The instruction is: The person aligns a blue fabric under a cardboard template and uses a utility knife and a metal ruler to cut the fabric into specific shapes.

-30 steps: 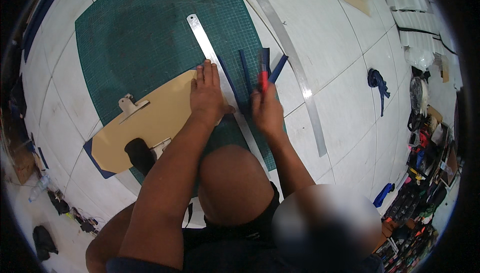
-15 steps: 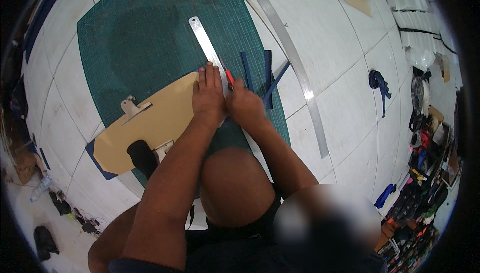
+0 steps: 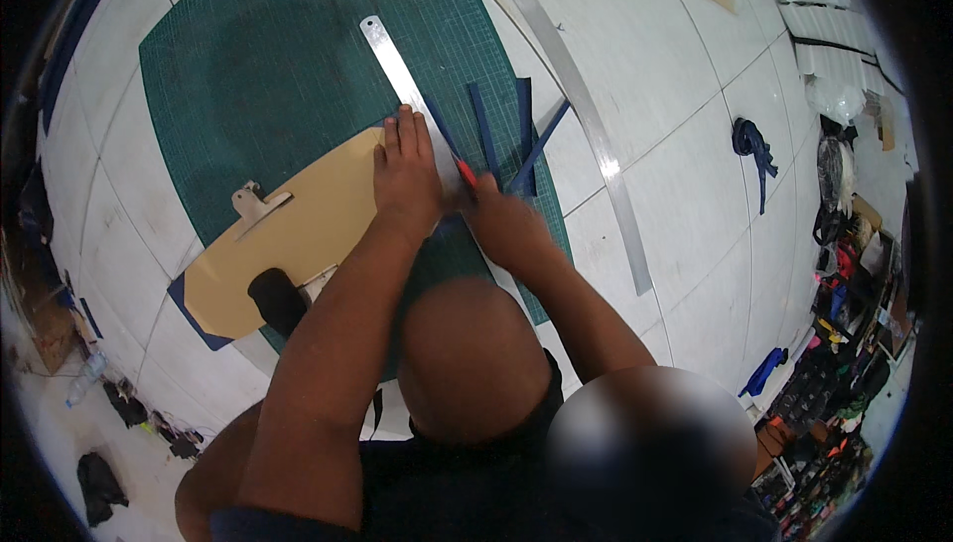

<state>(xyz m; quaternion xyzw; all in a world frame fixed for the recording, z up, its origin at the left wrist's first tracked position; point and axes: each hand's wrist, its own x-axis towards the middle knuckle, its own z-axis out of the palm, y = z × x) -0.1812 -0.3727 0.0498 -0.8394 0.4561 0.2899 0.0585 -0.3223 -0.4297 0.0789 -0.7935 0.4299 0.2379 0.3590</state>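
My left hand point(image 3: 410, 170) lies flat with fingers stretched out, pressing on a steel ruler point(image 3: 395, 67) and the edge of a tan board template point(image 3: 328, 190). Under the template, dark blue material point(image 3: 201, 319) shows at its corners. My right hand point(image 3: 508, 224) is closed round a red utility knife point(image 3: 467, 174), held against the ruler's right edge. A thin blue strip point(image 3: 444, 130) lies along that edge above the knife. A metal clip point(image 3: 260, 206) grips the template at its upper left side; another, lower, is mostly hidden by my left forearm.
A green cutting mat point(image 3: 298, 56) lies beneath the work on a white tiled floor point(image 3: 685, 165). Several blue strips point(image 3: 524, 135) rest at the mat's right side, beside a long metal straightedge point(image 3: 606, 160). A black object point(image 3: 278, 301) sits on the template. Dark blue fabric point(image 3: 754, 155) lies farther right.
My right hand and the knife have slid toward me along the ruler, exposing a cut strip above the blade. My left hand stays pressed down. The whole view has shifted slightly.
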